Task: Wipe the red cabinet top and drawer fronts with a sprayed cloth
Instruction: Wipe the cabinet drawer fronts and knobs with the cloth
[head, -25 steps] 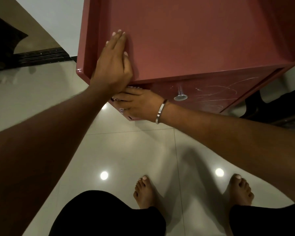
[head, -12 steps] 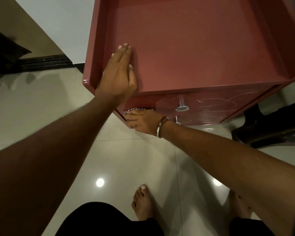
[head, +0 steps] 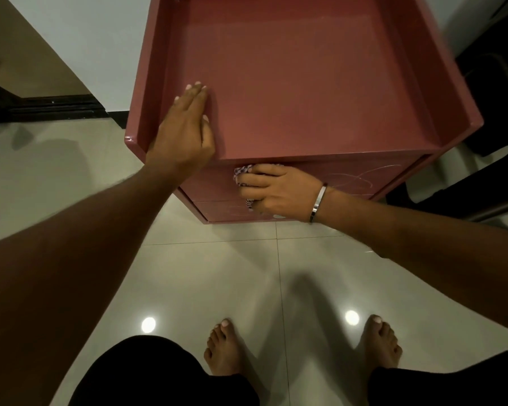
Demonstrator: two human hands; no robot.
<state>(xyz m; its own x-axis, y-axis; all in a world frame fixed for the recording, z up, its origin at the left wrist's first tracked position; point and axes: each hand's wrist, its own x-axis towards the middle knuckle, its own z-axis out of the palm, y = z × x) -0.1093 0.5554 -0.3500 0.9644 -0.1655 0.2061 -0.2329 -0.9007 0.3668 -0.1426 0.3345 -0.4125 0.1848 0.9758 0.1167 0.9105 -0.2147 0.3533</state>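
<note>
The red cabinet stands on the tiled floor with a raised rim around its top. My left hand lies flat, palm down, on the front left of the top, holding nothing. My right hand presses a small patterned cloth against the upper drawer front, just under the top's front edge. A silver bangle sits on that wrist. The hand covers most of the cloth and the drawer knob. Pale scribble marks show on the drawer front to the right of the hand.
Glossy pale floor tiles reflect ceiling lights; my bare feet stand in front of the cabinet. A white wall rises behind on the left. Dark furniture stands close to the cabinet's right side.
My right hand with the cloth has moved from the drawer front's lower left up and to the right, now covering the knob. My left hand stays flat on the top.
</note>
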